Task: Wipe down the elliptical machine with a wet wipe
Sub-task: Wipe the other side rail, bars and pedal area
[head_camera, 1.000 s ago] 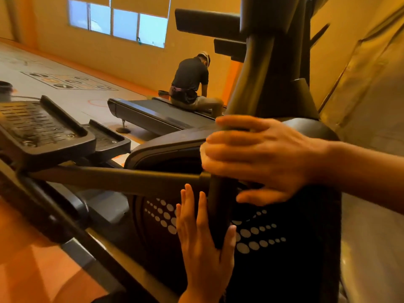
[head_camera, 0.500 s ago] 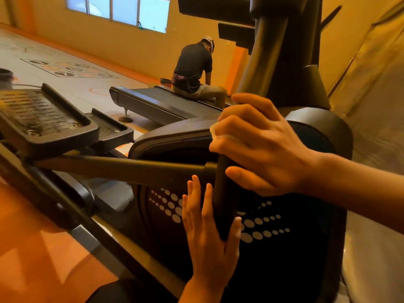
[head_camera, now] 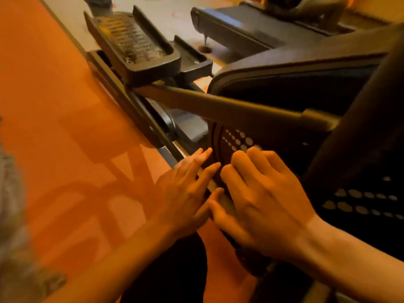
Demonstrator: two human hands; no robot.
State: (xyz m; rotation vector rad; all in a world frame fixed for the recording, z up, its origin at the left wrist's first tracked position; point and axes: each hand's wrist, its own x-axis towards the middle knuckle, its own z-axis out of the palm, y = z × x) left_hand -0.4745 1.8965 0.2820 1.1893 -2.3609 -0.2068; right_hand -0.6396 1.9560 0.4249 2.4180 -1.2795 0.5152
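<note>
Low in the centre of the frame, the bottom edge of the elliptical machine (head_camera: 284, 141) is seemingly being wiped. The left hand (head_camera: 185, 193) is being pressed there with straight fingers. The right hand (head_camera: 260, 202) is being curled over the edge; the wet wipe is not being shown, so its hold cannot be told. A stroke toward the pedal (head_camera: 133, 42), upper left, is probably being called for next.

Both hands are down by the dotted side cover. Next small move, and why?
Probably slide the right hand up over the dotted side cover: its bent fingers already lie at the cover's lower edge, with the dots just above them. The left hand rests beside it, fingers straight. No wipe shows; it may be under the right hand.
</note>
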